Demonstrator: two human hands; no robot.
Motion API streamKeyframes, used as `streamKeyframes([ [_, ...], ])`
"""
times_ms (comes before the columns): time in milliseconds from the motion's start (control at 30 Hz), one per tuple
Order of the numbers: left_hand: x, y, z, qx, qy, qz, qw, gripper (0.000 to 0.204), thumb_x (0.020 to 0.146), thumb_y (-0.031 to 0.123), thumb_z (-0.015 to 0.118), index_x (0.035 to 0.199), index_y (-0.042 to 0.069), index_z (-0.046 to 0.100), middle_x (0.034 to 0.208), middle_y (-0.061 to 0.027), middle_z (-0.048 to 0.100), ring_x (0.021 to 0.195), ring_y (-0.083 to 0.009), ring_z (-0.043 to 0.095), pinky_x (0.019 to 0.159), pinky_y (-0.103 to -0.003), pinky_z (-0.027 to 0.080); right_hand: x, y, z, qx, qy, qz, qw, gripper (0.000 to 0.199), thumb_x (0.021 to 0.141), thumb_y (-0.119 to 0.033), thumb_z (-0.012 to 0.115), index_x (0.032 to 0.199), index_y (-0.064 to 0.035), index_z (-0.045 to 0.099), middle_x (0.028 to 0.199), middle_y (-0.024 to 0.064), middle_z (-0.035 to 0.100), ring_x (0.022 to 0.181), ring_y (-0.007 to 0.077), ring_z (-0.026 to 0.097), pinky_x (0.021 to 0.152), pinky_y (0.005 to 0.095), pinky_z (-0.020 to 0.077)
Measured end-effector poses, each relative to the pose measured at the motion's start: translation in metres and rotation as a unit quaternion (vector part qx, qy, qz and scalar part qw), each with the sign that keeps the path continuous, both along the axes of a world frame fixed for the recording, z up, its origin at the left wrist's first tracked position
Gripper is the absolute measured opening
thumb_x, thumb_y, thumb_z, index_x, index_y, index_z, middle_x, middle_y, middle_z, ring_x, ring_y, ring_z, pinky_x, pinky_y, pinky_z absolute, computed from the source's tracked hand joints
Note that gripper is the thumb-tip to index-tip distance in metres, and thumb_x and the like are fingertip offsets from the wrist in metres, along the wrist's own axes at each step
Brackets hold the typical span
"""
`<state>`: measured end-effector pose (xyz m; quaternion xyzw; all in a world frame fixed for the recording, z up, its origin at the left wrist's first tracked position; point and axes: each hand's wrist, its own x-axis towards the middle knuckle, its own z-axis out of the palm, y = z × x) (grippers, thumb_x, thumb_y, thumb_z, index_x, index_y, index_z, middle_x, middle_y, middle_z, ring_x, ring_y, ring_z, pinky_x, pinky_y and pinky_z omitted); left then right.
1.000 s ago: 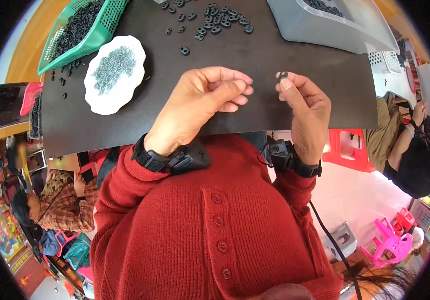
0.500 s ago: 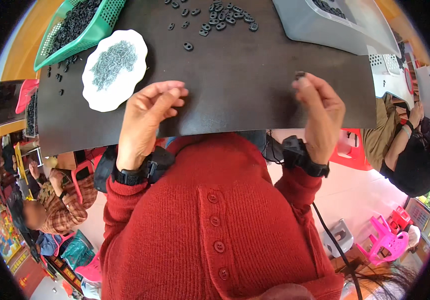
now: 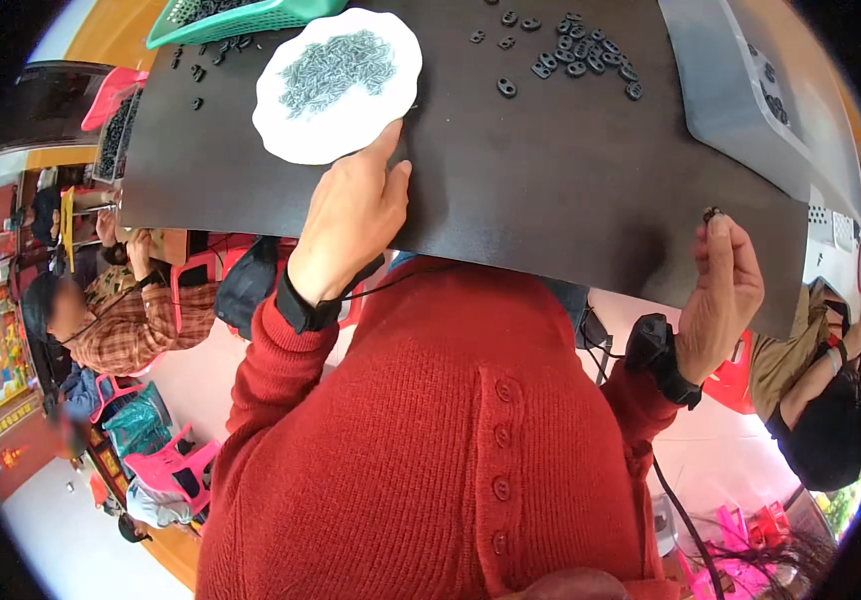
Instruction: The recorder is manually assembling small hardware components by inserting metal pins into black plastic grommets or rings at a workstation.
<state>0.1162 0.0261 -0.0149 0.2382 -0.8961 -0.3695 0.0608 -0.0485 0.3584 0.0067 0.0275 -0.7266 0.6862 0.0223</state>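
Note:
My left hand (image 3: pixel 351 215) reaches up over the black mat (image 3: pixel 551 180) and its fingertips touch the near rim of a white plate (image 3: pixel 291 135) heaped with small grey metal pieces (image 3: pixel 336 70). Whether it grips anything I cannot make out. My right hand (image 3: pixel 726 285) hovers at the mat's near right edge, fingers pinched on a small black part (image 3: pixel 713 213). A loose cluster of small black ring parts (image 3: pixel 576 55) lies at the far middle of the mat.
A green basket (image 3: pixel 241 15) of black parts stands at the far left, with a few spilled beside it. A grey tray (image 3: pixel 751 90) sits at the far right. Other people sit at left and right, with pink stools below.
My left hand has moved away from the right hand, leftward and forward to the white plate. My right hand has drifted right, still pinching the small black part.

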Motion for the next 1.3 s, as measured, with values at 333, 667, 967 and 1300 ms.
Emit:
streamKeyframes([
  [333, -0.021, 0.001, -0.011, -0.153, -0.055, -0.044, 0.986, 0.052, 0.101, 0.012, 0.058, 0.15, -0.004, 0.052, 0.086, -0.029, 0.072, 0.084, -0.0481, 0.071, 0.078, -0.057, 0.055, -0.001, -0.003, 0.003, -0.001, -0.008, 0.026, 1.0, 0.02, 0.1, -0.016, 0.078, 0.106, 0.0032, 0.078, 0.09, 0.0057, 0.074, 0.085, 0.0104, 0.063, 0.082, 0.0241, 0.0476],
  [667, -0.034, 0.035, 0.001, -0.204, -0.013, -0.05, 0.978, 0.029, 0.099, 0.021, 0.068, 0.121, 0.005, 0.078, 0.083, -0.0224, 0.074, 0.079, -0.0418, 0.072, 0.072, -0.051, 0.057, 0.007, -0.025, 0.006, 0.048, -0.022, 0.091, 0.994, 0.017, 0.1, -0.014, 0.077, 0.106, 0.0024, 0.078, 0.093, 0.0038, 0.074, 0.087, 0.0093, 0.065, 0.084, 0.0237, 0.0489],
  [967, -0.048, 0.02, -0.007, -0.251, 0.054, -0.004, 0.966, 0.012, 0.09, 0.015, 0.073, 0.087, 0.004, 0.076, 0.079, -0.0191, 0.072, 0.076, -0.0399, 0.072, 0.068, -0.049, 0.056, 0.024, -0.049, 0.011, 0.021, -0.062, 0.151, 0.986, 0.018, 0.1, -0.014, 0.075, 0.104, 0.0036, 0.077, 0.093, 0.0051, 0.073, 0.087, 0.0106, 0.064, 0.084, 0.0245, 0.0478],
  [1300, -0.028, 0.012, 0.03, -0.13, 0.089, -0.004, 0.988, 0.011, 0.095, 0.006, 0.067, 0.094, -0.005, 0.07, 0.084, -0.0265, 0.073, 0.084, -0.0468, 0.071, 0.079, -0.052, 0.057, 0.037, -0.075, 0.016, 0.001, -0.068, 0.206, 0.976, 0.014, 0.098, -0.008, 0.078, 0.105, 0.0042, 0.078, 0.093, 0.002, 0.074, 0.086, 0.0075, 0.065, 0.081, 0.0221, 0.0501],
])
